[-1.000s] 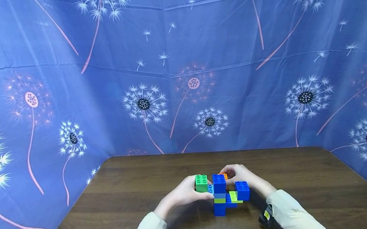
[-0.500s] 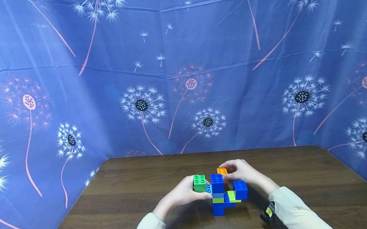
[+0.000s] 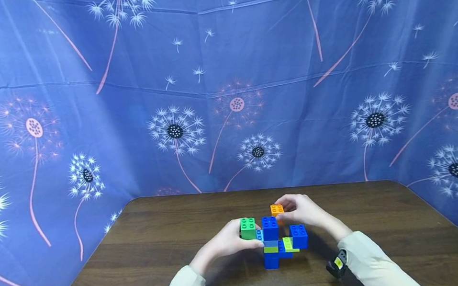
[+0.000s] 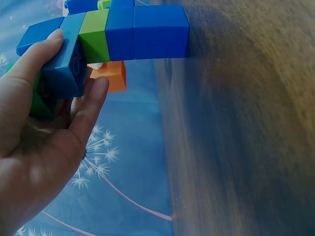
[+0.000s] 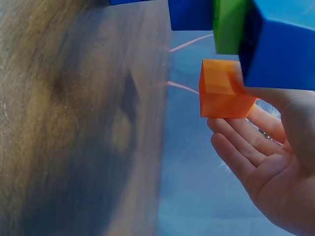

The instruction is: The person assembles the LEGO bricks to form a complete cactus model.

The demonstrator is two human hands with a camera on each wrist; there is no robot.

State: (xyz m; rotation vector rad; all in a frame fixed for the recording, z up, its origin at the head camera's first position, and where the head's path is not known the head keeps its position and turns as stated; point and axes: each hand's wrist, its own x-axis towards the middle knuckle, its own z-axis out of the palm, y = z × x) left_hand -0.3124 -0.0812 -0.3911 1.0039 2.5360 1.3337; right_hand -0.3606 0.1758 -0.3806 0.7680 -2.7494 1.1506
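A toy-brick structure stands upright on the wooden table (image 3: pixel 170 228), built of blue, light blue and lime pieces around a tall blue brick (image 3: pixel 270 229). From its left my left hand (image 3: pixel 230 240) grips the side arm, thumb along the light blue brick (image 4: pixel 66 73) and fingers behind. A green brick (image 3: pixel 248 229) sits at that arm's outer end. On the right, another blue brick (image 3: pixel 299 236) rests on a lime piece (image 3: pixel 288 245). Behind the structure, my right hand (image 3: pixel 305 211) pinches an orange brick (image 5: pixel 224 91) between thumb and fingers, with a gap to the other bricks.
Patterned blue cloth (image 3: pixel 219 67) with dandelions hangs behind the table and along both sides. Dark wrist cameras (image 3: pixel 337 265) are worn at both cuffs, close above the tabletop.
My right hand has drawn the orange brick away from behind the tall blue brick, back toward the cloth, so more of it shows. My left hand keeps its grip on the structure.
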